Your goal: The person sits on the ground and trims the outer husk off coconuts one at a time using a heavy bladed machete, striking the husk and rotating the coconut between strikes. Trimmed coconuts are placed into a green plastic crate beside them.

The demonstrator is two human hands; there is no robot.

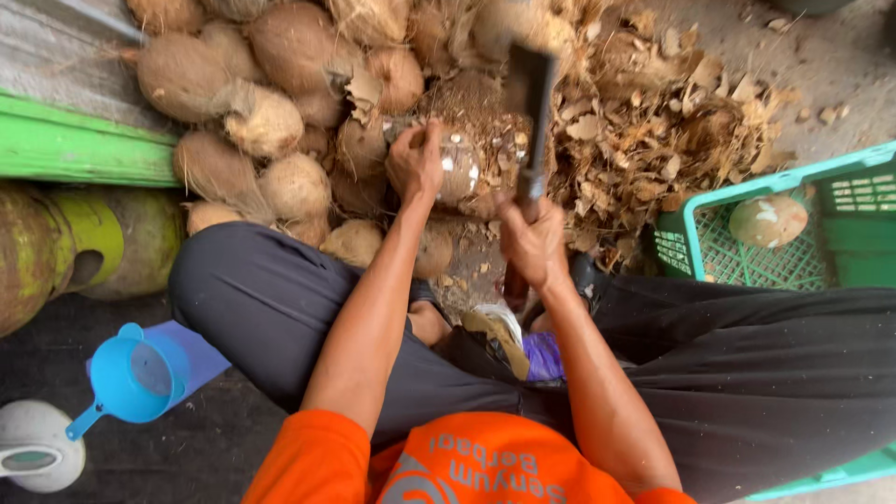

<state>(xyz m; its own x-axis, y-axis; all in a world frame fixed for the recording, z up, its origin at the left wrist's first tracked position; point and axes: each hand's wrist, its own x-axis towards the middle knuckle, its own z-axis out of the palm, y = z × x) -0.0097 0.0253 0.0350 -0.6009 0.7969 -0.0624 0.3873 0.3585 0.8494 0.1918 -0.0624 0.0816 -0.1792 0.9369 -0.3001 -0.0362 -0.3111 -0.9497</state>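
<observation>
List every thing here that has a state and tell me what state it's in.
Left hand: closed in a grip on the coconut.
Right hand: closed in a grip on the cleaver handle.
Coconut: partly shelled, white flesh showing.
Cleaver: raised, blade blurred.
Peeled coconut: lying in the crate.
Green crate: open, nearly bare.
Blue funnel: on its side.
Husked coconuts: piled, unshelled.
Shell chips: heaped loose.

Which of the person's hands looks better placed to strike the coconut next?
The right hand, probably: it grips the cleaver, whose blade is raised just above the coconut. The left hand is busy steadying that coconut.
</observation>
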